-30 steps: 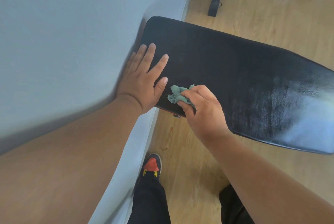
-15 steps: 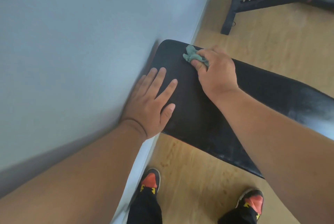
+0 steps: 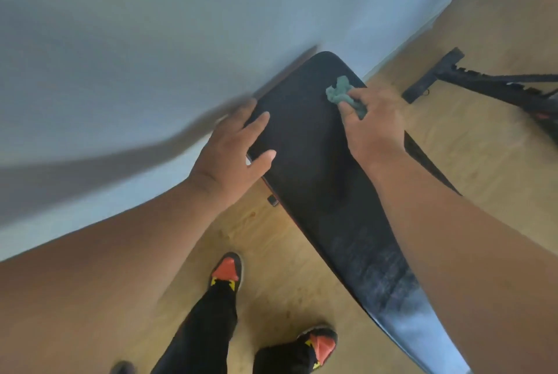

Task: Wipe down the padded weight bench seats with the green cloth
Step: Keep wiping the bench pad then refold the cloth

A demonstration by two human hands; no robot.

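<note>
A long black padded bench seat [image 3: 311, 162] runs from the wall at the top down to the lower right. My right hand [image 3: 373, 123] is closed on a crumpled green cloth [image 3: 342, 96] and presses it on the pad's far right edge, near the end by the wall. My left hand [image 3: 235, 147] lies flat with fingers spread on the pad's left edge, close to the wall. Further down, the pad shows a streaky sheen [image 3: 380, 265]. My right forearm hides part of the pad's right side.
A pale blue-grey wall [image 3: 151, 41] fills the upper left, right beside the pad's end. A second bench's black metal frame [image 3: 471, 81] stands on the wooden floor [image 3: 483, 177] at the right. My legs and orange-and-black shoes [image 3: 228, 271] stand below the pad.
My right hand swept the cloth from the pad's near edge up to its far edge near the wall. My left hand slid to the pad's left edge. The view has swung round.
</note>
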